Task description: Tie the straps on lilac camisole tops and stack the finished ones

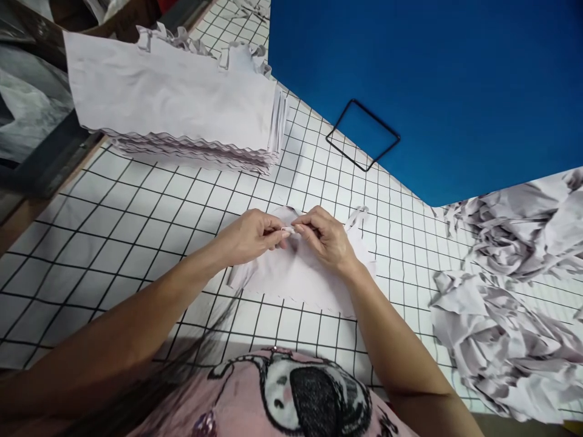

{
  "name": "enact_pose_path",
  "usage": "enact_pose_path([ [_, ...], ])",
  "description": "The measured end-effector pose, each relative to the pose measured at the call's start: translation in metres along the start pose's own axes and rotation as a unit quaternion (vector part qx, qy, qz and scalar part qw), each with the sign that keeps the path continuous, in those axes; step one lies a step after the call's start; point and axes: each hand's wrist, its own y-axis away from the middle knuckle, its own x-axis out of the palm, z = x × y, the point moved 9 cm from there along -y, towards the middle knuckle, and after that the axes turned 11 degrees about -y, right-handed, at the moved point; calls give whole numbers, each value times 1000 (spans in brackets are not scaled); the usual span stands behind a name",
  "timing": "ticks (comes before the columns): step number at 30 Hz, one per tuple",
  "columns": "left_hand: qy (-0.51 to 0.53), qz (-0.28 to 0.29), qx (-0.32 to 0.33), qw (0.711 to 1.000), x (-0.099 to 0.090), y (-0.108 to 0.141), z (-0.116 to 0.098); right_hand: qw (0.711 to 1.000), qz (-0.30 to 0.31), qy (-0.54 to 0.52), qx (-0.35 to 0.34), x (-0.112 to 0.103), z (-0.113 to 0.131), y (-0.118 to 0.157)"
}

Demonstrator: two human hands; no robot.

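Note:
A pale fabric piece (300, 276) lies on the white table with black grid lines (182, 212), in front of my body. Above it my left hand (262, 230) pinches one end of a small white strip (288, 230). The other end is pinched by my right hand (319, 233), with the fingertips of both hands almost touching. Whether the strip is joined to the fabric is hidden by the fingers. A narrow loop (357, 218) stands out at the fabric's upper right corner.
At the upper left sits a stack of pale fabric pieces (177, 97). A blue board (432, 91) covers the upper right, with a black rectangular frame (363, 135) over its edge. Crumpled fabric heaps (505, 340) lie at the right. Boxes (122, 21) stand beyond the left edge.

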Motion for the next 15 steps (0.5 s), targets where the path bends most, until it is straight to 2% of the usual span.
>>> enact_pose_path([
  [3,-43,-25,11,999,-3,0,-3,1000,11,4,2,2,0,1],
  [6,-107,-70,56,990,-8,1,-12,1000,-21,-2,22,-4,-2,1],
  [10,-248,-130,132,951,-8,3,-24,998,-27,-14,61,-7,-10,3],
  [12,-292,-123,129,940,-3,1,-21,997,-13,-16,76,-5,-14,4],
  [15,-281,-94,109,949,5,-3,-14,997,19,-8,76,0,-17,5],
])
